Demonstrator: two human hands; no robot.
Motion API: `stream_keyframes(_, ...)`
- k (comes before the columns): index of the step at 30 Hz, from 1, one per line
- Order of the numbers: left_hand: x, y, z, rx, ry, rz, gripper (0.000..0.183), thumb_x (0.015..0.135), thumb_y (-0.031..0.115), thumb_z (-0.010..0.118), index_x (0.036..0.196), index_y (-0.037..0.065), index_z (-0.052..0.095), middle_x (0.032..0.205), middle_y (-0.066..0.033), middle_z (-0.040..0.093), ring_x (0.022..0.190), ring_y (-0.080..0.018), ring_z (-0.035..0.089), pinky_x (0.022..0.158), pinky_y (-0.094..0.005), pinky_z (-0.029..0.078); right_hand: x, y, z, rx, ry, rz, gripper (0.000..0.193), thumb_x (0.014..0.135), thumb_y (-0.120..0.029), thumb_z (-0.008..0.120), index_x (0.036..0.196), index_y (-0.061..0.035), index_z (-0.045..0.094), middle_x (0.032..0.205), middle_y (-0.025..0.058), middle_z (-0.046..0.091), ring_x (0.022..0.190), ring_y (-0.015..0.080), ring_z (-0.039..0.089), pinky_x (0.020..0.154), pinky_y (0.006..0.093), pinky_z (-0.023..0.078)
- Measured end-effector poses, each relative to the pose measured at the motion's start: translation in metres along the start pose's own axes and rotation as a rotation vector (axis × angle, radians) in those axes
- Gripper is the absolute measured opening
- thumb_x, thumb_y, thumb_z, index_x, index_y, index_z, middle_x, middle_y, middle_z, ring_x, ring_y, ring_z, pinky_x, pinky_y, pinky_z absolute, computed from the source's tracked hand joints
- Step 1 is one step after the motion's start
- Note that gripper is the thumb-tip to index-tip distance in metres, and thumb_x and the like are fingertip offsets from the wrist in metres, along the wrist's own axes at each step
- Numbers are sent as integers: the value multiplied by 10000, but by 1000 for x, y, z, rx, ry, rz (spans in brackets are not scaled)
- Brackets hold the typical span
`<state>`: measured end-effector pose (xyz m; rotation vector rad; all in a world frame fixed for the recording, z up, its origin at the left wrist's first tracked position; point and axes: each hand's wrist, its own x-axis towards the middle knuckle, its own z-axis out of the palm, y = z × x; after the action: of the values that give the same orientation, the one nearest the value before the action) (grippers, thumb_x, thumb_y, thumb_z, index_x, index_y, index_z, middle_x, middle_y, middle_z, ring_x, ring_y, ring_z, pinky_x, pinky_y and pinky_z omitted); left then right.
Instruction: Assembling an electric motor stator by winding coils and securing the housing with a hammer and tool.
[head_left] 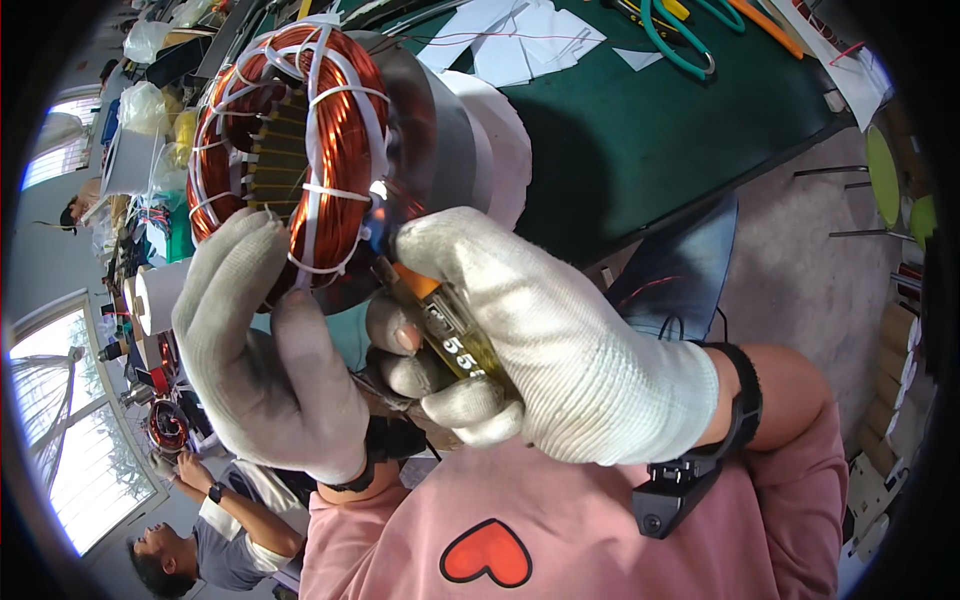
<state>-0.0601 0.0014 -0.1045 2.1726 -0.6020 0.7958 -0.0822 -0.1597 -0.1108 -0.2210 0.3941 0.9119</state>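
Observation:
A motor stator [415,110] with thick copper windings [345,110] lies on its side, its open end facing left. White lacing cord [335,192] binds the coil bundle. My left hand [265,370], in a white glove, is curled with its fingertips at the lower rim of the windings and inside the bore. My right hand [570,330], gloved too, is wrapped around a translucent yellow lighter [455,335]. The lighter's top points at the coil's lower right edge, where a bluish glow and a bright spot show. Bare skin shows at one right fingertip.
White paper pieces [535,40], teal-handled scissors [690,65] and an orange-handled tool [770,28] lie on the green tabletop [640,130]. A green stool [882,178] stands beyond its edge. At lower left, a co-worker [240,520] handles another copper-wound stator [168,425].

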Motion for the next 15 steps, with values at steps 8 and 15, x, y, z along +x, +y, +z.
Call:
stream_keyframes(8, -2, 3, 0, -36, -2, -41, 293, 849, -68, 575, 1134, -91, 638, 1150, -233, 647, 1066, -338, 639, 967, -419, 481, -4, -2, 2, -29, -14, -27, 423, 983, -509, 432, 807, -131, 506, 668, -8, 486, 453, 71, 358, 400, 216, 281)
stream_keyframes(15, 10, 4, -12, 104, -148, -9, 448, 754, -24, 717, 1196, -49, 646, 1154, -192, 669, 1079, -316, 643, 970, -396, 480, -8, -3, 4, -196, -6, -87, 498, 986, -604, 478, 820, -136, 520, 677, -33, 479, 460, 48, 344, 402, 200, 272)
